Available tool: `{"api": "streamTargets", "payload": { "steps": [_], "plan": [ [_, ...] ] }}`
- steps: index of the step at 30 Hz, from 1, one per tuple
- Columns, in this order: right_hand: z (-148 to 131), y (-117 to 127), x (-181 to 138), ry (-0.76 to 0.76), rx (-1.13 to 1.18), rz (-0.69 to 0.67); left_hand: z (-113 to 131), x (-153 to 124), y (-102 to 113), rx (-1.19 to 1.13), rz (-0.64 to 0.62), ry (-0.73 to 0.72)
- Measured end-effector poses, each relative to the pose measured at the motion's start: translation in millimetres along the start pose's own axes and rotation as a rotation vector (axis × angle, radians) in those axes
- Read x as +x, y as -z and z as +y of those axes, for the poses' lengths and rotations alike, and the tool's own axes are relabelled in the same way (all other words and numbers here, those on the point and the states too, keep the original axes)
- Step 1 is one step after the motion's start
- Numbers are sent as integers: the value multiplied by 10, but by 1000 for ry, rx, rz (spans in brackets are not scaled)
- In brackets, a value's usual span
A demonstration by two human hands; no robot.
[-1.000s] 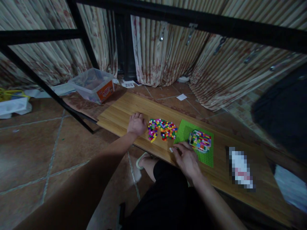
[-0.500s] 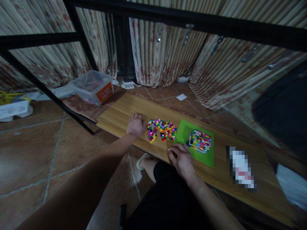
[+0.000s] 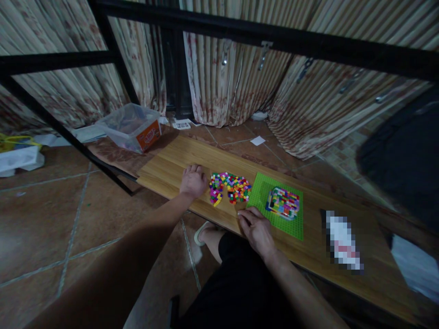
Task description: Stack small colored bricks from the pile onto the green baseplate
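Counter (image 3: 171,167): is bearing everything.
Baseplate (image 3: 259,194): is carrying a coloured build (image 3: 283,203).
Brick pile (image 3: 230,187): is sitting left of the Baseplate.
Left hand (image 3: 194,182): is resting curled shut beside the Brick pile.
Right hand (image 3: 255,228): is resting at the Baseplate's near corner; its grip cannot be told.

Dim, murky indoor light; wide-angle bending and blur toward edges.
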State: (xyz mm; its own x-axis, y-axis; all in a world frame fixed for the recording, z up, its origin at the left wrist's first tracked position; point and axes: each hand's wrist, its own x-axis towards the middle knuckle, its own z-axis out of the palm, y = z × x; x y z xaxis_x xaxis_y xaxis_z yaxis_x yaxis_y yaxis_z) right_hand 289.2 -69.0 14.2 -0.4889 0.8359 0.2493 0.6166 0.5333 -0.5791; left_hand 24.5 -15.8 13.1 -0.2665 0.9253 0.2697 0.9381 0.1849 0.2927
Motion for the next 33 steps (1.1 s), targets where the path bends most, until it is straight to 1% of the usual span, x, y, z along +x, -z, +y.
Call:
{"api": "streamTargets", "payload": {
  "steps": [5, 9, 12, 15, 18, 22, 24, 27, 30, 33],
  "plan": [
    [40, -43, 0, 60, -145, 6, 5, 5, 3, 2, 3, 2],
    [97, -75, 11, 89, -282, -19, 9, 8, 3, -4, 1, 10],
    [123, -81, 47, 122, -333, -52, 9, 8, 2, -8, -4, 21],
    [108, -74, 119, 127, -343, -50, 11, 4, 4, -20, -4, 15],
    [50, -64, 262, 108, -306, -11, 14, 0, 8, -23, -1, 17],
    [-68, -74, 594, 69, -290, 29, 11, -2, 8, -22, -4, 15],
    [-123, -87, 784, 45, -318, 5, 6, -1, 5, -24, -4, 8],
    [-154, -94, 1011, 29, -355, -77, 2, 1, 3, -24, -3, 3],
    [-102, -57, 1108, 41, -327, -115, 8, 2, 7, -24, -16, 14],
    [-11, 24, 1079, 39, -238, -46, 16, 0, 14, -27, -21, 19]
  ]
}}
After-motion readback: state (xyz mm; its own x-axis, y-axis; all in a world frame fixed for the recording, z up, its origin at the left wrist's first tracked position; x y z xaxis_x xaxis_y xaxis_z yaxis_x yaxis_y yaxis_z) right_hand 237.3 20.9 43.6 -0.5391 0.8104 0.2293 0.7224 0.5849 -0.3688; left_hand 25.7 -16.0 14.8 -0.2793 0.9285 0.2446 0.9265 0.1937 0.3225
